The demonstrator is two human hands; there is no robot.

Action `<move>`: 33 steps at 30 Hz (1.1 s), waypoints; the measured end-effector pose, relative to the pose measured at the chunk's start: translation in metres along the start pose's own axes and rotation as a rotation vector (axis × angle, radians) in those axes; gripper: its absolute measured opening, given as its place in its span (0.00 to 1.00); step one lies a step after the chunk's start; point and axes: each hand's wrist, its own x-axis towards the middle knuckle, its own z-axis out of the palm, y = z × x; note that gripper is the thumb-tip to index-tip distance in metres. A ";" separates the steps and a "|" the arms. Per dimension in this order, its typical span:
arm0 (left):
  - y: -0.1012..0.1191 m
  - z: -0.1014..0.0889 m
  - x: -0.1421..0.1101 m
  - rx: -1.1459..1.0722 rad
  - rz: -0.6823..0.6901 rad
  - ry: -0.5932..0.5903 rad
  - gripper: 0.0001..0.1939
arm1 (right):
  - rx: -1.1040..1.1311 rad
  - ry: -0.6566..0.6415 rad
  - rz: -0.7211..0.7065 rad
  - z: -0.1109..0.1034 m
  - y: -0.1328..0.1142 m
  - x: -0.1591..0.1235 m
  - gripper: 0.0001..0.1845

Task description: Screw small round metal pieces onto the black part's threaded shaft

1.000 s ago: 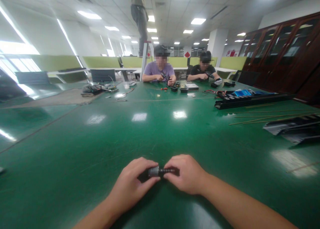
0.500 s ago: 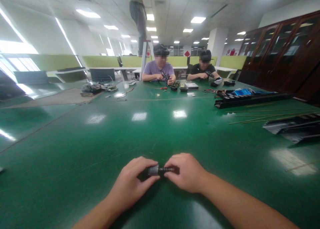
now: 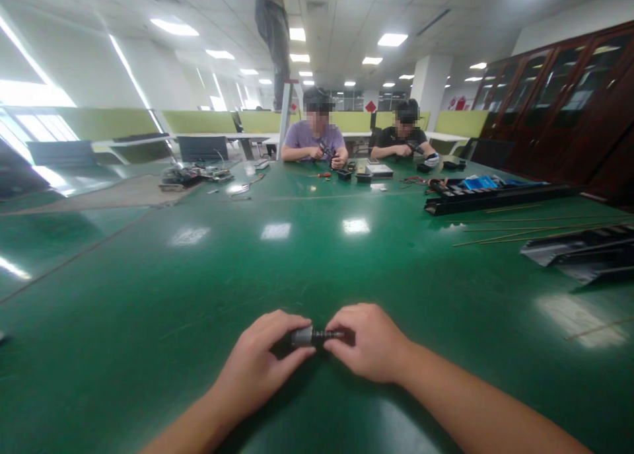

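Both of my hands meet low in the middle of the view, just above the green table (image 3: 297, 256). My left hand (image 3: 260, 365) is closed round the thicker grey end of a small dark cylindrical part (image 3: 314, 336). My right hand (image 3: 369, 341) pinches the thinner dark end of the same part. The piece lies level between my fingertips, and most of it is hidden by them.
Two people sit at the far side with small tools and black boxes (image 3: 364, 173) before them. A long black tray (image 3: 490, 199) and thin brass rods (image 3: 535, 232) lie at the right. More black trays (image 3: 584, 256) sit at the right edge. Clutter (image 3: 193, 175) lies far left.
My hands have shifted very slightly up and left with the part; the grip looks the same.
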 end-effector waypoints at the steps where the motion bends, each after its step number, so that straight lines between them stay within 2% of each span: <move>1: -0.001 0.000 -0.001 0.000 -0.002 0.000 0.13 | 0.009 0.000 0.010 0.000 0.000 0.000 0.06; 14: -0.001 0.001 0.002 0.008 -0.004 0.014 0.12 | 0.083 0.001 0.107 -0.001 -0.003 0.000 0.06; 33: -0.002 -0.001 0.001 0.033 0.004 0.047 0.14 | 0.130 0.029 0.121 -0.004 -0.002 0.001 0.04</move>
